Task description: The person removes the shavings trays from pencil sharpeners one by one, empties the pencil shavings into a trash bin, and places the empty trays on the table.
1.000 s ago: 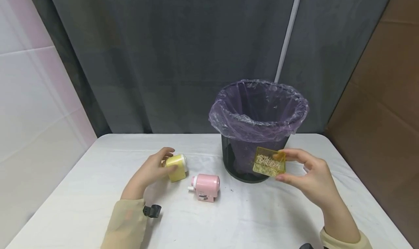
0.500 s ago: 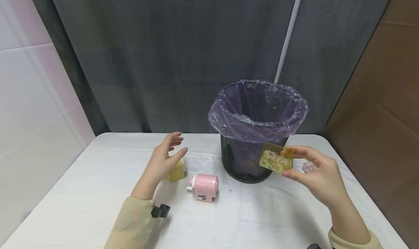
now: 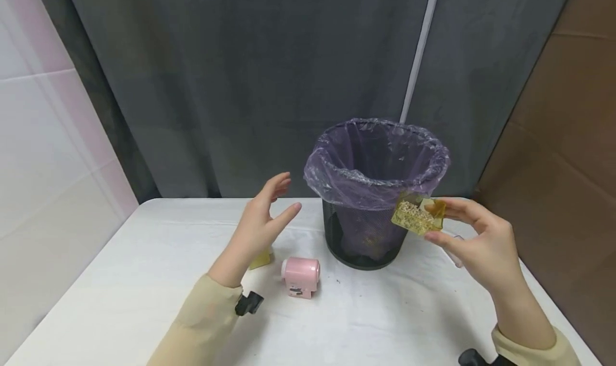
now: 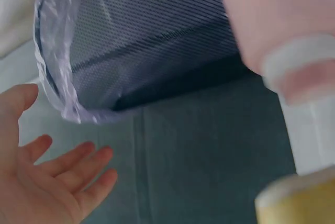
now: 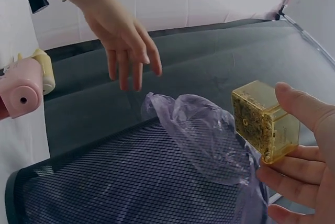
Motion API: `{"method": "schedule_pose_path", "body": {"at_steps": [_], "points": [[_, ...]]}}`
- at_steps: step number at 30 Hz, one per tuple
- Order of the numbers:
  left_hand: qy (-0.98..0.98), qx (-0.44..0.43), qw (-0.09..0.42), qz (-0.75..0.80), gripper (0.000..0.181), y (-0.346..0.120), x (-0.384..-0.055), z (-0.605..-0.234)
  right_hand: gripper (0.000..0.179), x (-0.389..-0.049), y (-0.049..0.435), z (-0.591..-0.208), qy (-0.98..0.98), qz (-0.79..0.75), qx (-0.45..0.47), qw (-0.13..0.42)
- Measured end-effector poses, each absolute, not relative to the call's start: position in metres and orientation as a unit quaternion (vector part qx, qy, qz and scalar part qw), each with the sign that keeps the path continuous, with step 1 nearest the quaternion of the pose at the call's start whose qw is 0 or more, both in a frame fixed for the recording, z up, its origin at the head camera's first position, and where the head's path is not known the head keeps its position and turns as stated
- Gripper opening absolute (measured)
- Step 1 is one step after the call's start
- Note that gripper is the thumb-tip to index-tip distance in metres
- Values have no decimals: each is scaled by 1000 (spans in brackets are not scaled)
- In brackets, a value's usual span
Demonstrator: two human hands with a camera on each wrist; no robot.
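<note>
My right hand (image 3: 488,248) pinches a clear yellow shavings drawer (image 3: 413,217) between thumb and fingers. Pencil shavings lie along it, and in the right wrist view the drawer (image 5: 259,122) shows speckled bits against its walls. It is in front of the bin's right side, below the rim. My left hand (image 3: 257,224) hovers with thumb and fingers spread, holding nothing. Beneath that hand stands a yellow pencil sharpener (image 3: 260,260), mostly hidden in the head view. Beside it on the table is a pink crank pencil sharpener (image 3: 302,276).
A black mesh bin (image 3: 333,228) stands at the table's back, lined with a purple plastic bag (image 3: 332,187) folded over its rim. A small clear box (image 3: 454,258) lies partly behind my right hand. Dark specks dot the white cloth (image 3: 366,323). A grey curtain (image 3: 240,88) hangs behind.
My left hand has let go of the yellow sharpener and moved up and right toward the bin. My right hand has raised the drawer slightly and carried it right, tilting it.
</note>
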State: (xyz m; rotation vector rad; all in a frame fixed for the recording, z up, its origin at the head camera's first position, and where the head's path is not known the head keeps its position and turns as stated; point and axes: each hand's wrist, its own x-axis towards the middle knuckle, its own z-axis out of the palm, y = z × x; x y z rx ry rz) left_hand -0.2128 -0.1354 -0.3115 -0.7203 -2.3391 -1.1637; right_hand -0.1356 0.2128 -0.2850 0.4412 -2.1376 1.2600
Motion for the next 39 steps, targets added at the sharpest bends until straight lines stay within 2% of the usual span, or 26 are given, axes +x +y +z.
{"method": "schedule_pose_path", "body": {"at_steps": [9, 17, 28, 39], "points": [[-848, -262, 187, -421, 71, -113, -224, -291, 55, -140, 215, -268, -808, 465, 155, 328], [-859, -267, 155, -409, 73, -103, -230, -282, 55, -146, 216, -256, -819, 443, 146, 334], [-866, -267, 168, -389, 60, -87, -236, -275, 56, -154, 219, -246, -842, 412, 121, 326], [-858, -239, 214, -401, 47, -74, -238, -270, 53, -166, 220, -235, -850, 395, 116, 330]]}}
